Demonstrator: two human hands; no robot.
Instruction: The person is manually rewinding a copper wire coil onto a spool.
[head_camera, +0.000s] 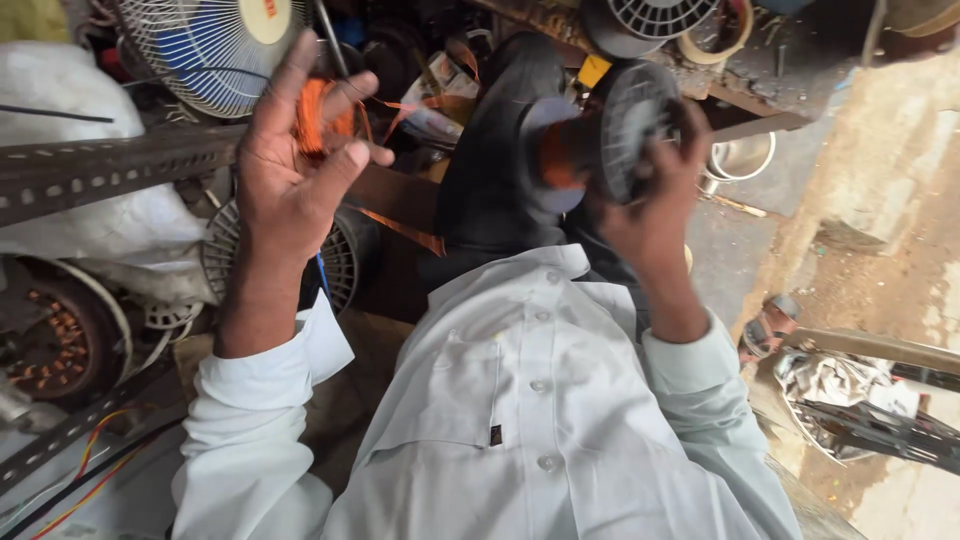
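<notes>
At the fingertips of the left hand (290, 170): thumb and fingers curl around a loop of orange copper wire (318, 115), raised before the fan guard (205, 45). Right hand (650, 205) clasps the dark spool (600, 135), blurred. Judgement: keep the wire taut and the spool steady, so turns lie even.

A bright orange coil of thin copper wire (318, 118) is showing against the left hand (290, 170). The round black plastic spool (610, 130) is wearing orange windings. The buttoned cotton shirt (520, 400) is gleaming plain white; the wire-grilled fan (215, 45) is showing blue blades.
</notes>
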